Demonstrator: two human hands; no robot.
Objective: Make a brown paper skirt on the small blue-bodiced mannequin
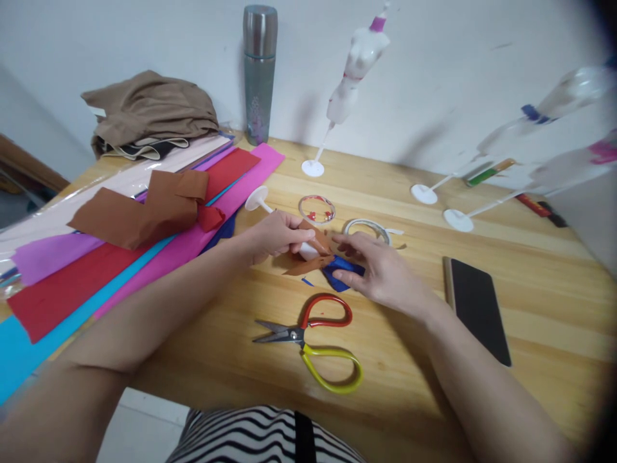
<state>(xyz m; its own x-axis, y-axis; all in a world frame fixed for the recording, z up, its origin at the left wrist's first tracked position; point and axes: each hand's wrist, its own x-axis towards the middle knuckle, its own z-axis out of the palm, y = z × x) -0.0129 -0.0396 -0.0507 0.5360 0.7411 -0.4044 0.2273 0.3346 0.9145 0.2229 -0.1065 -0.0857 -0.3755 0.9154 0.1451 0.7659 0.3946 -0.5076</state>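
Note:
My left hand is closed round a small white mannequin that lies tilted just above the table. Brown paper is wrapped on part of it, and my fingers press on that paper. The mannequin's round white base shows beyond my left wrist. My right hand is at the other end, thumb and fingers apart, close to the brown paper. Between its thumb and forefinger lies some blue paper; whether the hand touches it I cannot tell. Scissors with one red and one yellow handle lie in front, blades parted.
Coloured paper sheets and brown paper pieces cover the left. A bottle, a folded cloth and standing mannequins line the back. Tape rolls lie beyond my hands. A dark phone lies right.

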